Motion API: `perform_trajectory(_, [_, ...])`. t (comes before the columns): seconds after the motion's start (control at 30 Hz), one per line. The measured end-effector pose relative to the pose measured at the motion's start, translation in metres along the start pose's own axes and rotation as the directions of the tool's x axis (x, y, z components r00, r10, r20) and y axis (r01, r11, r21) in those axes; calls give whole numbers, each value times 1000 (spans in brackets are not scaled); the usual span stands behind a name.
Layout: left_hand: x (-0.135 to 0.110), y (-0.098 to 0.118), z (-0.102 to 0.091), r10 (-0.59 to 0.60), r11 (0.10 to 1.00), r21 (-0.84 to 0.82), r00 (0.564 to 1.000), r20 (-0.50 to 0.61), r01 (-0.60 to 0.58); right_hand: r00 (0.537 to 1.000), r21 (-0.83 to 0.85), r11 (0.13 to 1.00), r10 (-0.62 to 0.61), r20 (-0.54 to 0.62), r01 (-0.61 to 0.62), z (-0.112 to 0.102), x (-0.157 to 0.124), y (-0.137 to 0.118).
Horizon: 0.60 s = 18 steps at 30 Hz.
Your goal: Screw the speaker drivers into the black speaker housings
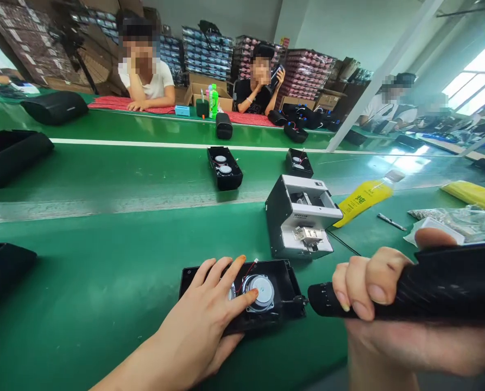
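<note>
Green counter (pixel 104 293) stretching out, and just in front of the silver machine (pixel 301 217) lies the black speaker box (pixel 263 290): left grip (pixel 201 309) clasps it, fingers spread; right grip (pixel 360 282) wraps snugly round a black driver (pixel 433 285).

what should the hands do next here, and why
Probably line the electric screwdriver up squarely and press gently: the right hand has its tip at the right end of the speaker housing, and the left hand lies across the housing, seemingly steadying it. Whether a screw sits there is too small to tell.
</note>
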<state>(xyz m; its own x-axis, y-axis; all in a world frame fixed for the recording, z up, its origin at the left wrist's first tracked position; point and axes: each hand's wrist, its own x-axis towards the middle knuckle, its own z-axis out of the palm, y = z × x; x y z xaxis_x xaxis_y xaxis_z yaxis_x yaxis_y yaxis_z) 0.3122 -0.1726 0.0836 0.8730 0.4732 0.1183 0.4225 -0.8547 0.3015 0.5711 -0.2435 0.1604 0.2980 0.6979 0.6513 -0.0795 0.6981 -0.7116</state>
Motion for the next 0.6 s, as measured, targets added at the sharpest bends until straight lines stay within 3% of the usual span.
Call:
perform_trajectory(0.3, [0, 3, -4, -3, 1000, -2, 1000, 22, 3, 995, -80, 997, 13, -97, -21, 1, -23, 28])
perform_trajectory(0.6, [3, 6, -9, -12, 1000, 1, 1000, 16, 12, 983, -70, 995, 62, -171, -74, 2, -28, 34])
